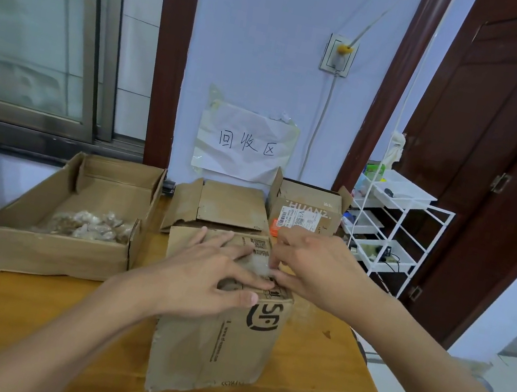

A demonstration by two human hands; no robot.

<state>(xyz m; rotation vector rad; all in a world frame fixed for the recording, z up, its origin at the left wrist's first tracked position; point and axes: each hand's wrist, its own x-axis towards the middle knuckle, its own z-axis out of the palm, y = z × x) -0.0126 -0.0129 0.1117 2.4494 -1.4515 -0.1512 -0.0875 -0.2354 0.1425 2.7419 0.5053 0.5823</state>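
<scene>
A worn brown cardboard box [218, 337] with a black logo stands on the wooden table [317, 361] in front of me. My left hand [208, 277] lies spread on its top, fingers straight, pressing the lid down. My right hand [313, 267] is at the top's right edge, its fingertips pinching a strip of clear tape [260, 267] on the lid. What lies under the hands is hidden.
A wide open carton [68, 245] with crumpled tape scraps sits at the left. A flattened cardboard piece [227, 206] and a small labelled box [306, 211] stand behind. A paper sign [245, 145] hangs on the wall. A white wire rack [392, 233] stands right.
</scene>
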